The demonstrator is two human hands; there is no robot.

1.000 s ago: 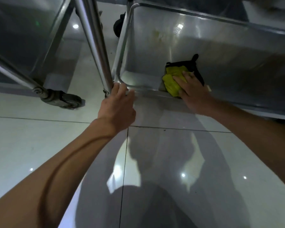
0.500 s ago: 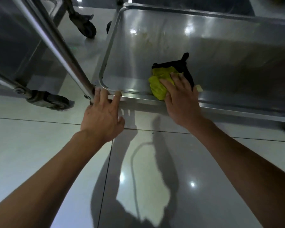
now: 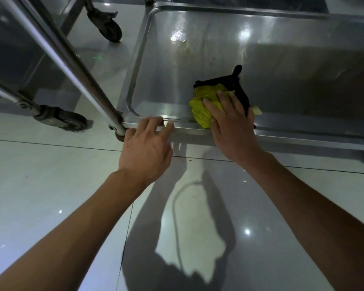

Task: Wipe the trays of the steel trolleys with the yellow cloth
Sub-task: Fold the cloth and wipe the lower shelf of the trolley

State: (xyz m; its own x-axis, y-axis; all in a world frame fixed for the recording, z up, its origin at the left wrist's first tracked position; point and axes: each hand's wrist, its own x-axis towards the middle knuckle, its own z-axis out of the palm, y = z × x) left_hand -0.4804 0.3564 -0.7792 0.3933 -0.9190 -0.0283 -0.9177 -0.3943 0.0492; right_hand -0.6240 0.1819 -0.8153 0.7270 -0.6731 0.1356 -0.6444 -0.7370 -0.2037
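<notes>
Steel trolley tray (image 3: 198, 59): low, just above the tiled floor (image 3: 51, 185), a yellowish stain at its far left. Your left hand (image 3: 145, 148), fingers loose and holding nothing, rested on the near rim, probably to steady the trolley. Your right hand (image 3: 231, 122), fingers flat, pressed the yellow cloth (image 3: 202, 108), black-edged, against the tray's near edge to wipe it.

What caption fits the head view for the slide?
Right hand presses cloth on tray; left hand steadies its rim.
</notes>
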